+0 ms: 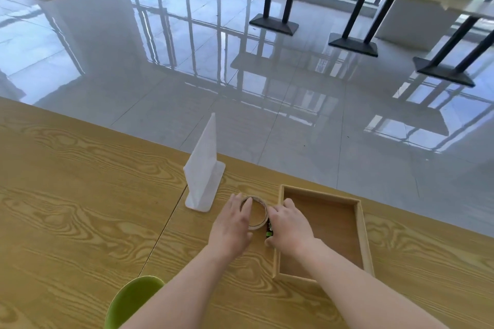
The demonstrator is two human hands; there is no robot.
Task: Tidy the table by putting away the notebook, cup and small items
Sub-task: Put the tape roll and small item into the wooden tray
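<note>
A roll of clear tape (255,212) lies flat on the wooden table (80,195) just left of a shallow wooden tray (359,238). My left hand (232,224) rests against the roll's left side, fingers curved around it. My right hand (290,227) lies over the tray's left wall and covers a small green and black item (268,231), of which only a sliver shows. The tray's inside looks bare. A green cup (128,302) stands at the near edge, partly behind my left forearm. No notebook is in view.
A white L-shaped sign holder (204,168) stands upright just behind the tape, near the table's far edge. Beyond the edge lies a glossy tiled floor with black table legs (278,0) at the far right.
</note>
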